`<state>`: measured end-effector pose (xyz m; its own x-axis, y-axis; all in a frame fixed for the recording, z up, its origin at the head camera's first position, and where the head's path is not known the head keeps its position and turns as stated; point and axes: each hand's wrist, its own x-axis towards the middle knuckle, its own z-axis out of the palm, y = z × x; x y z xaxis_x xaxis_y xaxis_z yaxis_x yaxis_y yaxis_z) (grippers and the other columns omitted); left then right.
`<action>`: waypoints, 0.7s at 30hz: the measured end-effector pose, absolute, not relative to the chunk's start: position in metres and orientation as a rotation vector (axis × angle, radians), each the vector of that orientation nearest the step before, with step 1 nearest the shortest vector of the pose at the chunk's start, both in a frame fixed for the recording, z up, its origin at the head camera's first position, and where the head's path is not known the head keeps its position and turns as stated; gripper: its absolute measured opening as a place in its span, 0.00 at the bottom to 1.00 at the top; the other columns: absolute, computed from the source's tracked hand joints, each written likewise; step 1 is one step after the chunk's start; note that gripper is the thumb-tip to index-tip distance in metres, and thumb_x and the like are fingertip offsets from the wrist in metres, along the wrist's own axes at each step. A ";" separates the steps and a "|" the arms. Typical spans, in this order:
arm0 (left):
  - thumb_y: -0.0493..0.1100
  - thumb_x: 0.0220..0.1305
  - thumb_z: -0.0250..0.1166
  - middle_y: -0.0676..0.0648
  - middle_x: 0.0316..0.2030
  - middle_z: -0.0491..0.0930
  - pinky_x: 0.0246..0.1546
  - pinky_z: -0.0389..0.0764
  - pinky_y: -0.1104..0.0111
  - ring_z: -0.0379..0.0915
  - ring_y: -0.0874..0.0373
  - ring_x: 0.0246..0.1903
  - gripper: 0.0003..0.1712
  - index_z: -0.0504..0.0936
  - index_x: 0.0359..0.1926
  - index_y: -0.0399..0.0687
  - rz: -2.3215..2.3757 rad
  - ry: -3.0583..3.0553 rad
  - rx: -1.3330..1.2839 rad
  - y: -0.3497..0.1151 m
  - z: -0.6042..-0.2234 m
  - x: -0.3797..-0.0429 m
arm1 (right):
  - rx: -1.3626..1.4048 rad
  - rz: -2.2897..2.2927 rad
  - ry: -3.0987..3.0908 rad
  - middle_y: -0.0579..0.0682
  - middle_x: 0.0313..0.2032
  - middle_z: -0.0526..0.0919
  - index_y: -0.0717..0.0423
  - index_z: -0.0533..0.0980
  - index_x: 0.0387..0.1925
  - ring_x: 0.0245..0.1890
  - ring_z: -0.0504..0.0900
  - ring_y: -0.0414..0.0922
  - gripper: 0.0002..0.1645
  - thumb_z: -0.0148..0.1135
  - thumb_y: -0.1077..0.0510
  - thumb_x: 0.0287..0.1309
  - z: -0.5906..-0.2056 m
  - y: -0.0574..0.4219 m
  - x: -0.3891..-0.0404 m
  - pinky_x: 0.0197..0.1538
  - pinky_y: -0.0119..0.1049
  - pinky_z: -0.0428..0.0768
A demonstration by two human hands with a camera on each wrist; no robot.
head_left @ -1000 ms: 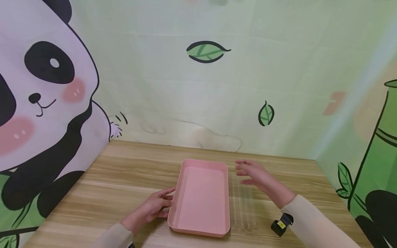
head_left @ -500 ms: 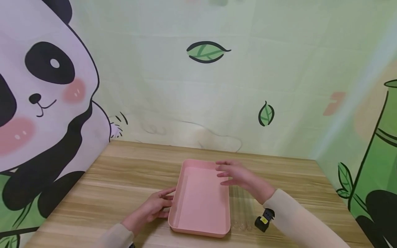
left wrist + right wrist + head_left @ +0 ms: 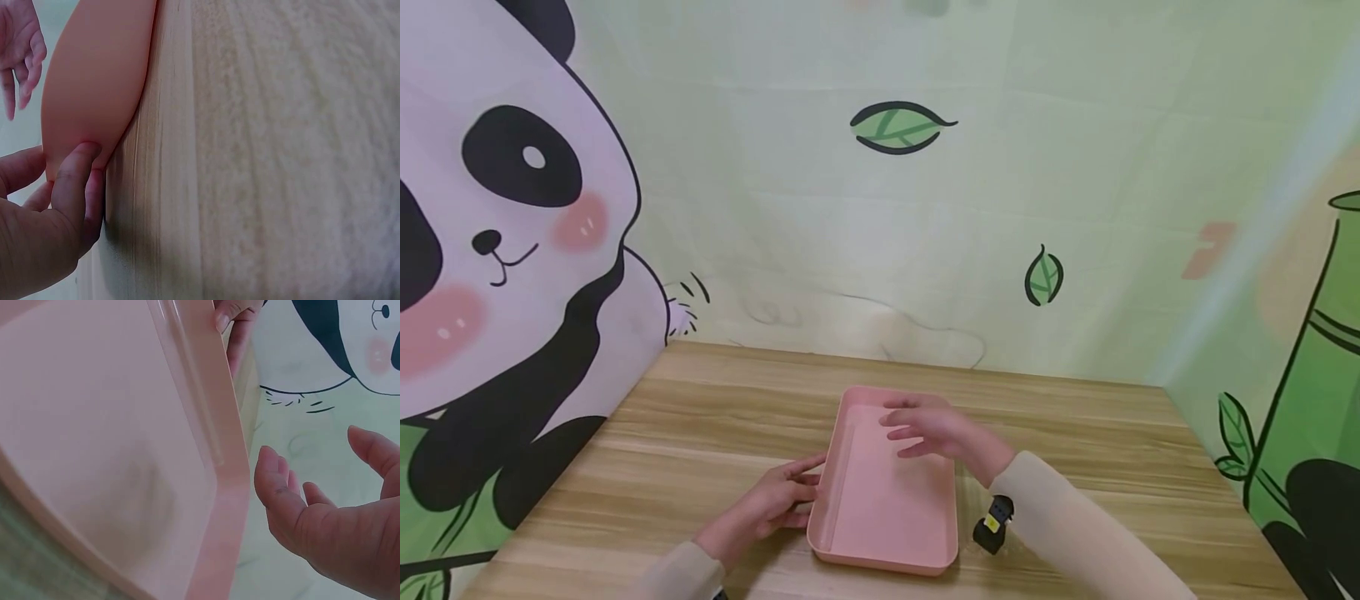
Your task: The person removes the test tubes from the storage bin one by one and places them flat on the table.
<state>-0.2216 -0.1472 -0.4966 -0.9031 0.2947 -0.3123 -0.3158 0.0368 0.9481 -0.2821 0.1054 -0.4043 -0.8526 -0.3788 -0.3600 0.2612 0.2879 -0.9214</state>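
A shallow pink tray [image 3: 895, 500] lies lengthwise on the wooden table. Along its left inner wall rests a clear tube [image 3: 187, 375] with a rounded end, faint in the head view. My left hand [image 3: 778, 498] stays at the tray's left side; its fingertips touch the outer wall, as the left wrist view shows close up. Over the tray's far right part hovers my right hand [image 3: 928, 427], fingers spread and slightly bent, with nothing visible between thumb and fingers [image 3: 278, 481]. My right forearm largely hides the area just right of the tray.
The wooden table [image 3: 737, 400] ends at a fabric backdrop [image 3: 775, 208] printed with a panda and leaves. A black wrist camera [image 3: 992, 525] hangs below my right sleeve, close to the tray's right side.
My right hand has moved left, from above several clear tubes beside the tray to over the tray itself. Those tubes are now mostly covered by the arm. The left hand and tray have kept still.
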 end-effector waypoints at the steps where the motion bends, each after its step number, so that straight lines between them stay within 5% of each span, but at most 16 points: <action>1: 0.30 0.68 0.59 0.26 0.69 0.68 0.44 0.89 0.60 0.81 0.59 0.45 0.39 0.57 0.77 0.36 1.918 1.896 -0.019 -0.147 -0.497 -0.222 | -0.103 -1.607 2.042 0.66 0.67 0.75 0.65 0.63 0.74 0.68 0.73 0.64 0.34 0.56 0.60 0.71 -0.406 0.103 -0.283 0.57 0.49 0.86; 13: 0.29 0.68 0.58 0.25 0.70 0.67 0.45 0.89 0.59 0.81 0.58 0.46 0.39 0.57 0.77 0.36 1.913 1.909 -0.040 -0.145 -0.496 -0.222 | -0.046 -1.592 2.025 0.62 0.66 0.76 0.67 0.67 0.70 0.62 0.79 0.58 0.33 0.62 0.59 0.67 -0.430 0.082 -0.288 0.58 0.50 0.86; 21: 0.29 0.69 0.58 0.25 0.70 0.66 0.45 0.89 0.58 0.81 0.58 0.46 0.38 0.57 0.78 0.37 1.903 1.914 -0.057 -0.145 -0.496 -0.222 | -0.028 -1.570 2.015 0.66 0.65 0.77 0.69 0.65 0.71 0.63 0.78 0.62 0.34 0.59 0.60 0.69 -0.445 0.068 -0.293 0.62 0.55 0.83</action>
